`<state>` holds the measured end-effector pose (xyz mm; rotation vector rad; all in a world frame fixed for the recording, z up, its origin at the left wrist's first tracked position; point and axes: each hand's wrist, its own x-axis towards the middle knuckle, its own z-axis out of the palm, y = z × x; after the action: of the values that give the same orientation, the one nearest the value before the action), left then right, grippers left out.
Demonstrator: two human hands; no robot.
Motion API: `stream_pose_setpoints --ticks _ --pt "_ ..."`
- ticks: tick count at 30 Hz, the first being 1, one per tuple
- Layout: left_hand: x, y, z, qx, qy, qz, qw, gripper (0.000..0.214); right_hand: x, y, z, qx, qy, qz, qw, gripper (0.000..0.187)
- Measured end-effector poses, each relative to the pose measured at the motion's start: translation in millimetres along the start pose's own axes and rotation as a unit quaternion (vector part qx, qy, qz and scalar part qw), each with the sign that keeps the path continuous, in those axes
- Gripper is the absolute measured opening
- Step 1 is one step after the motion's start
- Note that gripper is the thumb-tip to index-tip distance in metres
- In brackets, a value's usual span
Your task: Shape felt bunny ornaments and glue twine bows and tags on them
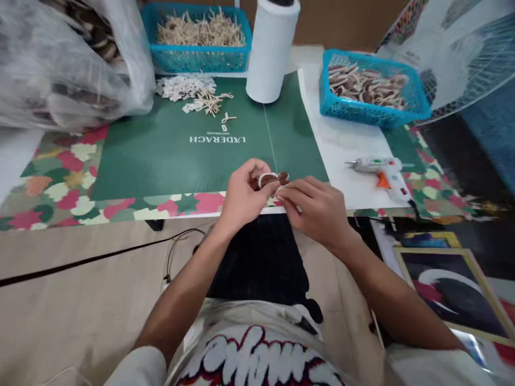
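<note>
A small brown bow with pale edges (267, 179) is pinched in my left hand (247, 193), just above the table's near edge. White thread (270, 132) runs from the large white thread cone (272, 51) down to the bow's middle. Close against the bow's right side, my right hand (316, 209) has its thumb and fingers pressed together, apparently on the thread; the fingers partly hide it. Beyond my hands, a loose beige knotted loop (228, 117) and a small white tag (224, 128) lie on the green board (161, 155).
Blue baskets hold beige loops (197, 65) and brown-and-cream strips (362, 110). White tags (187, 86) are heaped at the back. A glue gun (376, 165) lies right, below a fan (454, 48). A plastic bag (80, 69) fills the left corner. Framed picture (462, 289) stands lower right.
</note>
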<state>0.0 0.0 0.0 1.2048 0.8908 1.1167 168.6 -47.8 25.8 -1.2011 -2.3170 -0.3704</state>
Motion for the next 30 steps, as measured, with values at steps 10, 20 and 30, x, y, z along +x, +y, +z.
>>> stream_pose_setpoints --ticks 10,20,30 --pt "1.2 8.8 -4.2 -0.068 -0.036 -0.078 0.994 0.030 57.4 56.3 19.6 0.290 -0.167 0.269 0.903 0.033" --pt "33.9 10.3 -16.7 -0.030 0.187 -0.052 0.980 0.027 104.9 17.5 35.3 0.615 -0.049 0.380 0.689 0.011" --pt "70.4 7.9 -0.7 -0.180 0.275 -0.062 0.942 0.029 111.1 22.4 50.7 0.169 -0.074 0.237 0.954 0.017"
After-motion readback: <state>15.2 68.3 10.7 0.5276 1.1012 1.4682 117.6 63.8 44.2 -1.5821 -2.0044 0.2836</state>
